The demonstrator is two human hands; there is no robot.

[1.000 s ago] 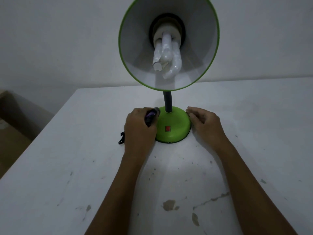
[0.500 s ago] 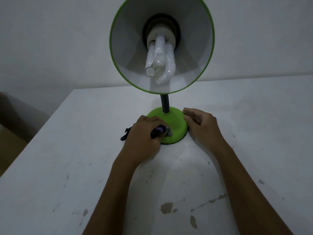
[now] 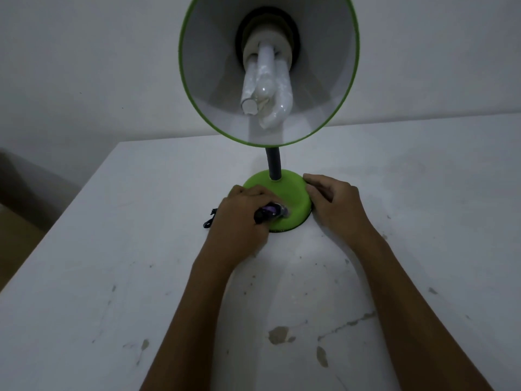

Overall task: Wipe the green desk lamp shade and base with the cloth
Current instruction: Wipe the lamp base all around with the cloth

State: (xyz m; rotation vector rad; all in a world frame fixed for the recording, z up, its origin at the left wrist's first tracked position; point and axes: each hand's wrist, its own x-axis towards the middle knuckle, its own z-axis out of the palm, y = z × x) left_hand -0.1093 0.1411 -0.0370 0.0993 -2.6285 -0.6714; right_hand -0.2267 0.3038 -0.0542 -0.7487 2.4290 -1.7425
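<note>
One head-worn view, close in, looks forward and down over both forearms at the table (image 3: 84, 277) (lamp (image 3: 277, 204) dead ahead, wall behind).

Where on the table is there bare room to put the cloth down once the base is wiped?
Bare table lies right of the right hand, and more lies left of the left hand, beyond the black cord. The near strip between the forearms is bare too. It is crowded around the green base, with both hands against it.

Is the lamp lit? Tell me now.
No: the bulb inside the green shade looks dull white with no glow, and the scene is dim.
</note>
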